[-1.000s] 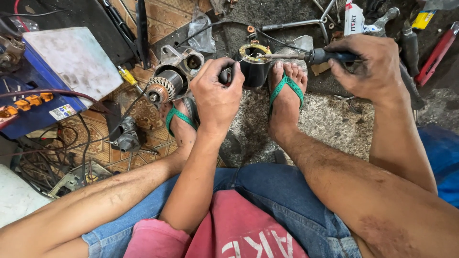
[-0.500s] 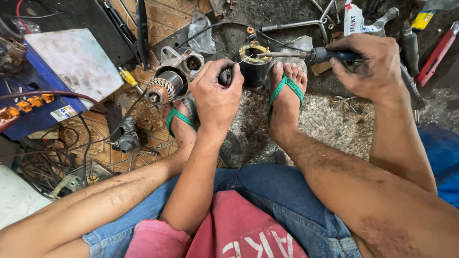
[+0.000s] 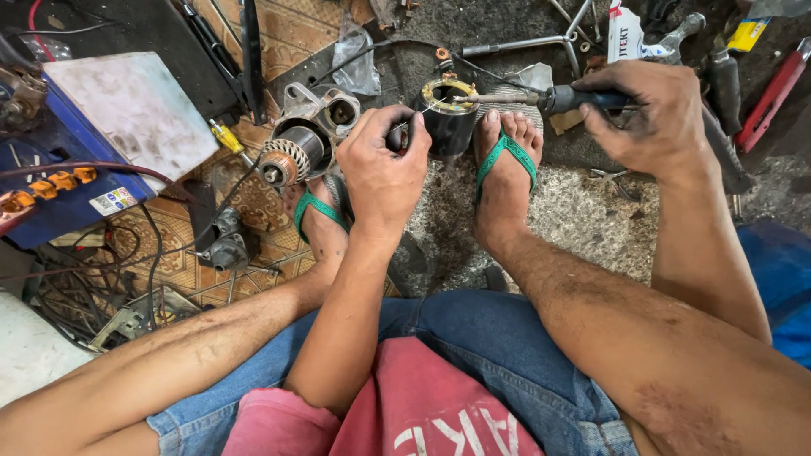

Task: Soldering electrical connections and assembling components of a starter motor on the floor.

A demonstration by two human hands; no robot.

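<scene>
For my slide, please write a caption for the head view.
Right hand holds soldering iron to black cylindrical housing; left hand feeds thin wire.

Labels and packs on the workshop floor

White sticker [image 3: 112, 201] on blue box at nine o'clock; white-and-red packet [image 3: 623, 34] and yellow pack [image 3: 748, 34] at one o'clock.

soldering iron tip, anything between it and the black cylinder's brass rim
Nothing visible stands in the way. The right hand holds the soldering iron with its tip right at the brass rim of the black cylinder. The left hand holds a thin wire beside that spot, not across it.
</scene>
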